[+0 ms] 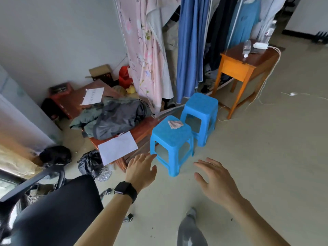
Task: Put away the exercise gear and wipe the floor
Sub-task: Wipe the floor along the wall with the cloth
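Two blue plastic stools stand on the pale floor [257, 157]. The nearer stool [171, 137] carries a small folded cloth or paper wad [174, 124] on its seat. The farther stool [201, 105] is just behind it to the right. My left hand [140, 170], with a black watch on the wrist, is stretched out with fingers apart, fingertips close to the nearer stool's front left leg. My right hand [215, 176] is also spread and empty, just right of that stool. No exercise gear is clearly recognisable.
A low red-brown table [142, 129] at left holds a dark jacket [117, 118] and white papers [118, 150]. Black bags [92, 163] lie beneath. Hanging clothes [188, 50] fill the back. An orange wooden side table [237, 68] with a bottle stands right. An office chair [53, 201] is at lower left.
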A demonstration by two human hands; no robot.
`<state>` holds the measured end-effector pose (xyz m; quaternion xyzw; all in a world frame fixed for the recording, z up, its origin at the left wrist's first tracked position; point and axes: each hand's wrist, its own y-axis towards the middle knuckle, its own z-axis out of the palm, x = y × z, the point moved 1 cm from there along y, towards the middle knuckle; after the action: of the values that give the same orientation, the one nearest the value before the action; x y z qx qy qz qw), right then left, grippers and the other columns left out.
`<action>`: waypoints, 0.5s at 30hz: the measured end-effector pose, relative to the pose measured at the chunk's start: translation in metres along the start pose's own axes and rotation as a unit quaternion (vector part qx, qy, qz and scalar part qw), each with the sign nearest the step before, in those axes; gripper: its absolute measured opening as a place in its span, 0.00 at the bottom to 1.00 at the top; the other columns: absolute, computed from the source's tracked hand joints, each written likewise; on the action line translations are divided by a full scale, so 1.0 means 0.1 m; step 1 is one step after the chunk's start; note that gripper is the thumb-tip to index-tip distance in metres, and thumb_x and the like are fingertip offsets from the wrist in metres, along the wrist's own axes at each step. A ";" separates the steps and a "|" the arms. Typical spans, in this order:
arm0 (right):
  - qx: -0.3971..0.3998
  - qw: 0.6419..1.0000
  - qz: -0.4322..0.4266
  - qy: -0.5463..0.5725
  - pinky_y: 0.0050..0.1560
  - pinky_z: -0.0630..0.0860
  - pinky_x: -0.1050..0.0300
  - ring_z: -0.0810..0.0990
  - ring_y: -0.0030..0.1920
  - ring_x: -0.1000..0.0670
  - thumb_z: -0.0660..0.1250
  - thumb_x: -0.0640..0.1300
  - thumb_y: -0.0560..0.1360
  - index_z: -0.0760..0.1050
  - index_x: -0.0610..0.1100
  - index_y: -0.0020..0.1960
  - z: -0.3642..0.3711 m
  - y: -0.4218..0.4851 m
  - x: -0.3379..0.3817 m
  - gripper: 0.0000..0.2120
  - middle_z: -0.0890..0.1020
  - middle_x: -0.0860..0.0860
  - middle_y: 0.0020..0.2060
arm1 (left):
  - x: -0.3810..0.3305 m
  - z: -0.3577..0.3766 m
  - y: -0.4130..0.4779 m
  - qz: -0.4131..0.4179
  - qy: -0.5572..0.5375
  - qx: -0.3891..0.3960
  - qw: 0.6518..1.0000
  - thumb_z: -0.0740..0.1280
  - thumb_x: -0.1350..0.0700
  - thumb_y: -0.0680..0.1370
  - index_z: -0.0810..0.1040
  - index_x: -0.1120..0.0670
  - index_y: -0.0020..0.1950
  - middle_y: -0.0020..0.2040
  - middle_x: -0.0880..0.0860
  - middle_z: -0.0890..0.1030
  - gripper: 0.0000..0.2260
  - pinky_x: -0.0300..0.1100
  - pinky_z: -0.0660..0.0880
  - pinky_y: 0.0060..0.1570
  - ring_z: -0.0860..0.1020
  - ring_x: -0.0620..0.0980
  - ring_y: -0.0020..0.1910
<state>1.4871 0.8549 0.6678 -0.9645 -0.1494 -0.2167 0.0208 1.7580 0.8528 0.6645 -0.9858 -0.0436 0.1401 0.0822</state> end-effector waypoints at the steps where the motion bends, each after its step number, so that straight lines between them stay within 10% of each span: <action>1: 0.008 1.000 -0.001 0.003 0.69 0.68 0.52 0.68 0.73 0.50 0.61 0.56 0.78 0.76 0.52 0.68 0.07 0.25 -0.06 0.21 0.78 0.58 0.66 | 0.02 0.00 0.23 -0.006 0.002 0.001 1.000 0.59 0.45 0.80 0.63 0.40 0.77 0.73 0.46 0.71 0.24 0.50 0.62 0.71 0.66 0.51 0.73; 15: 0.107 0.992 0.059 0.011 0.66 0.71 0.51 0.71 0.71 0.47 0.65 0.52 0.79 0.73 0.50 0.71 0.72 3.39 -0.71 0.21 0.79 0.51 0.65 | 0.44 0.11 3.22 -0.047 0.002 0.095 0.994 0.57 0.46 0.78 0.64 0.39 0.76 0.74 0.46 0.70 0.24 0.49 0.64 0.71 0.67 0.53 0.71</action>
<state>1.5570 0.5188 0.5808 -0.9613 -0.1147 -0.2089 0.1380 1.8173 0.5426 0.5859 -0.9706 -0.0762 0.1381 0.1818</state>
